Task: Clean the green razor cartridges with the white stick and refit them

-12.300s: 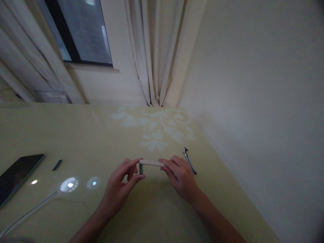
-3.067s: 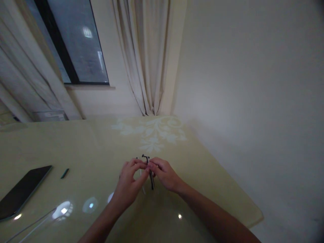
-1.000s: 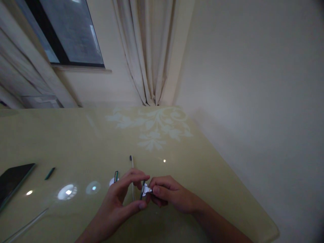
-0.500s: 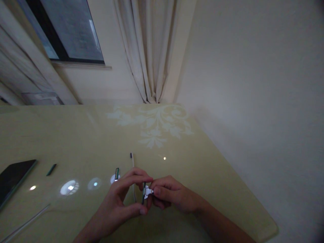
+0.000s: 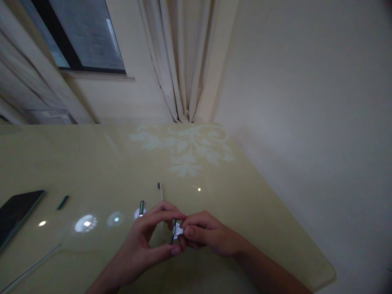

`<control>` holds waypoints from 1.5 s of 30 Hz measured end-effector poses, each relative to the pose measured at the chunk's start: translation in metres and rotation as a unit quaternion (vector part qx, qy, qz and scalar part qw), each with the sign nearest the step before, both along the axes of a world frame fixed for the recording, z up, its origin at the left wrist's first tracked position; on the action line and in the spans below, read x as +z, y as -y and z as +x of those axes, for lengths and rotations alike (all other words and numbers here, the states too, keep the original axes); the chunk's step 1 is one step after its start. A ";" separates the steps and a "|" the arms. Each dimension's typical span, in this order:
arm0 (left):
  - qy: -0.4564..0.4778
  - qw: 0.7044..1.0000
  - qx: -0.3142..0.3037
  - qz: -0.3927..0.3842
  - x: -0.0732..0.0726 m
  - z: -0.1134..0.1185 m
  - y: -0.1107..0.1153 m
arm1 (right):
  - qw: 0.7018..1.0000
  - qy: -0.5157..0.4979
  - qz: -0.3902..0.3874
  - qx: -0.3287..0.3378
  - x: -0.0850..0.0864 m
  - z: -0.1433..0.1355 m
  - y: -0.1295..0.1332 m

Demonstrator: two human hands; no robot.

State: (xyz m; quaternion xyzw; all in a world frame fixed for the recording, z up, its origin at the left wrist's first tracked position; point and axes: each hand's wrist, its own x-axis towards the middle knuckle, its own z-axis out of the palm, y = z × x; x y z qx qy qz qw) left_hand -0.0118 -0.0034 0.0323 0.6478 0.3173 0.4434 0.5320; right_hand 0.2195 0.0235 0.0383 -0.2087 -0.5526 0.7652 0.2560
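Note:
Between the thumb and fingers of my left hand (image 5: 143,234) is a narrow dark-green razor cartridge (image 5: 173,232), held upright by its two ends. My right hand (image 5: 208,232) pinches a silver razor handle (image 5: 178,231), its wide head against the cartridge. Most of the handle is hidden by my right fingers, and whether the two parts are locked together I cannot tell. Behind my left hand lies a toothbrush (image 5: 161,192) with a dark head and pale stem, partly covered. Just beyond my left knuckles sits a second small green-framed cartridge (image 5: 141,208).
On the left of the glossy table (image 5: 245,196) lie a dark flat tablet-like slab (image 5: 20,214) and a small dark-green bar (image 5: 63,202). A thin pale rod or cable (image 5: 33,266) crosses the lower left. A wall (image 5: 321,122) runs along the right table edge.
The view has shifted very slightly. Both hands keep their grips, and the razor cartridge and handle stay in contact, with the cartridge tilted a little more.

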 end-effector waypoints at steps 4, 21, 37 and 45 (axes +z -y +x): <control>0.002 1.000 -0.001 0.010 0.003 0.001 -0.001 | 1.000 -0.003 0.008 0.000 -0.002 -0.001 0.001; 0.036 0.999 0.023 0.006 0.000 -0.001 -0.001 | 1.000 -0.006 0.023 -0.008 -0.001 -0.001 -0.001; -0.332 0.932 0.102 0.105 -0.008 0.044 -0.044 | 0.939 -0.130 -0.009 -0.318 0.002 0.017 -0.043; -0.440 0.886 0.111 0.098 -0.016 0.100 -0.116 | 0.899 -0.125 -0.011 -0.420 -0.008 0.035 -0.071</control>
